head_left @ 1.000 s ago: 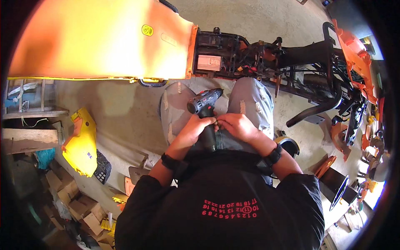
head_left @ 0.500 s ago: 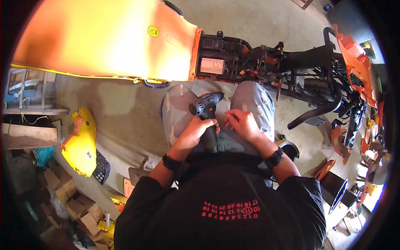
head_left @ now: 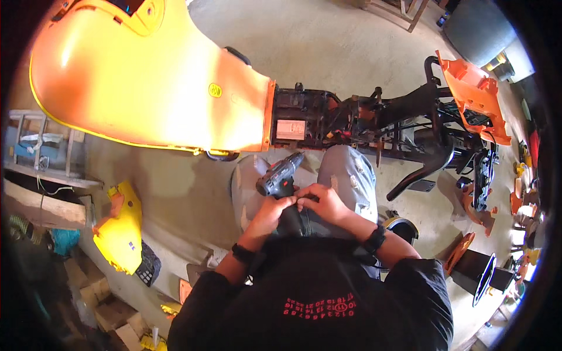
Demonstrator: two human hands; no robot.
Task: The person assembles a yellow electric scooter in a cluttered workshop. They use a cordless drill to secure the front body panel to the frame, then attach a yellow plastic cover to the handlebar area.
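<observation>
A dark cordless drill [head_left: 281, 176] lies tilted over my lap, its chuck pointing up and to the right, toward the black vehicle frame [head_left: 328, 120]. Wrapped round its grip is my left hand [head_left: 271, 212], closed. Against the grip's right side, my right hand [head_left: 322, 202] has its fingers pinched together, touching or nearly touching the left hand's fingertips. Whatever those right fingers hold, if anything, is too small to make out. A pale rectangular box [head_left: 291, 129] sits in the frame just beyond my knees.
Ahead on the left, a large orange body panel [head_left: 170, 82] joins the frame. A bent black tube [head_left: 421, 172] juts out at the right. On the floor lie a yellow panel [head_left: 126, 231] at left and a black bucket-like container [head_left: 471, 272] at right.
My right hand has come left to the drill's grip, meeting my left hand. The whole scene sits lower in the picture, and more of the orange panel shows.
</observation>
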